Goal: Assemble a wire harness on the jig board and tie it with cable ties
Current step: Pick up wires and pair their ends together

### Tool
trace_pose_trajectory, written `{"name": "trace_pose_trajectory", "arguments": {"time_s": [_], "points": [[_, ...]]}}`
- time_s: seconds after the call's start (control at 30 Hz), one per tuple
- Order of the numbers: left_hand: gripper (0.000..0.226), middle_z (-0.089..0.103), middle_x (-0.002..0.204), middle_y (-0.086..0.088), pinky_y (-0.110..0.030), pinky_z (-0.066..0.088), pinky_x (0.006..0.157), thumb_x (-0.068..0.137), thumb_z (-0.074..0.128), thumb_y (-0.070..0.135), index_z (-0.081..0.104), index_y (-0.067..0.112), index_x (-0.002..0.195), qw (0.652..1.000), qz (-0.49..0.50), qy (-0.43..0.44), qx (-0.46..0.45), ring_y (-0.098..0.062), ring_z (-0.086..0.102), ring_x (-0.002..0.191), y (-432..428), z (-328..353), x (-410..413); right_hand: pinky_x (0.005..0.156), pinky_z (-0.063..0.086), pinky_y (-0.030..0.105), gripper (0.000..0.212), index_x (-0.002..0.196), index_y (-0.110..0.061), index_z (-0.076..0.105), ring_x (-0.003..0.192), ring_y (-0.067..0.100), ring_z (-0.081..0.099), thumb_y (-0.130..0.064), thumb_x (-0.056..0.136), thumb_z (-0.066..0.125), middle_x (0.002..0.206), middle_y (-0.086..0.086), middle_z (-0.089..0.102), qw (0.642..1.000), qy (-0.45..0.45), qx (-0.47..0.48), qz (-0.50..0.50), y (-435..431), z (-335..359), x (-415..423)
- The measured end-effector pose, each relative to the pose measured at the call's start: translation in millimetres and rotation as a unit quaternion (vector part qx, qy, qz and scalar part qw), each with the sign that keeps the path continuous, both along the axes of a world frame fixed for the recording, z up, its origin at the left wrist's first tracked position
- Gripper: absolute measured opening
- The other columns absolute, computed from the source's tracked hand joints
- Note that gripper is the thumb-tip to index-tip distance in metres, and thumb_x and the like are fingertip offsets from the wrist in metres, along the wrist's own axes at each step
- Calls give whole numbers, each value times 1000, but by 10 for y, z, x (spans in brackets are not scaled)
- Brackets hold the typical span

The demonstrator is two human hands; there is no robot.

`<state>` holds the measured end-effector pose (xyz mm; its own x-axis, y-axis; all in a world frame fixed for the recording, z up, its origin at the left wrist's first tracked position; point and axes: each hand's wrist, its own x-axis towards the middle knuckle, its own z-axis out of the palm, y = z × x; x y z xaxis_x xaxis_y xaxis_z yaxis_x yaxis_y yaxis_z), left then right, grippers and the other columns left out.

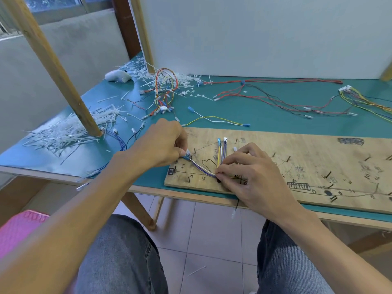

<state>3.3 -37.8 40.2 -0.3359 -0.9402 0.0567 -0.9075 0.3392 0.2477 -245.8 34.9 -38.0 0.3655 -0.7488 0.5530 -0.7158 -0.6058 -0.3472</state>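
Note:
A wooden jig board (297, 149) with black pegs and pen markings lies on the teal table. A thin bundle of purple, white and yellow wires (203, 168) runs across its left end. One branch goes up to blue and white connectors (221, 141). My left hand (161, 143) pinches the blue connector end (187, 156) of the other branch at a peg. My right hand (250, 172) pinches the wires where the branches meet, near the board's front edge.
Loose white cable ties (70, 132) lie heaped at the left around a slanted wooden post (63, 81). A tangled harness (165, 90), red and black wires (265, 96) and a yellow-blue harness (360, 100) lie behind the board. A yellow-white wire (214, 119) lies just beyond it.

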Motion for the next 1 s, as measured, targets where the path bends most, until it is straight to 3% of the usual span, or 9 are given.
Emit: {"name": "trace_pose_trajectory", "arguments": {"time_s": [0.2,0.4,0.6,0.83,1.0], "points": [[5,70,71,11,-38,58,77,90,79,25,76,26,86,999,-49,-1,-8,-8,67,72,19,-32,95,79,49,41,6,99,-32,82,100,16,50,-31,95,78,101,-23,70,1000,-14,5,0,6,19,2],[8,67,78,12,-39,57,78,92,76,33,77,25,90,998,-55,-29,-24,-12,63,77,31,-6,59,82,50,41,7,100,-30,82,102,17,50,-32,94,79,100,-22,70,1000,-15,17,-4,19,49,10],[8,63,98,11,-42,53,82,92,69,31,73,28,98,983,-134,5,-127,-16,59,101,359,-38,-235,84,52,41,21,108,-21,79,103,17,53,-33,92,82,100,-17,72,999,-31,9,-33,31,44,16],[24,76,102,8,-40,53,82,96,57,31,80,24,100,983,-166,37,-66,-18,66,98,571,-222,-436,84,52,46,25,107,-21,80,100,18,61,-28,84,87,92,-15,74,999,-44,6,-30,48,38,5],[31,77,94,4,-40,53,79,89,51,29,79,30,102,987,-148,59,-32,-20,65,92,608,-201,-397,87,55,46,35,115,-17,78,103,19,64,-25,83,89,101,-13,75,996,-76,-2,-36,45,46,-22]]}}
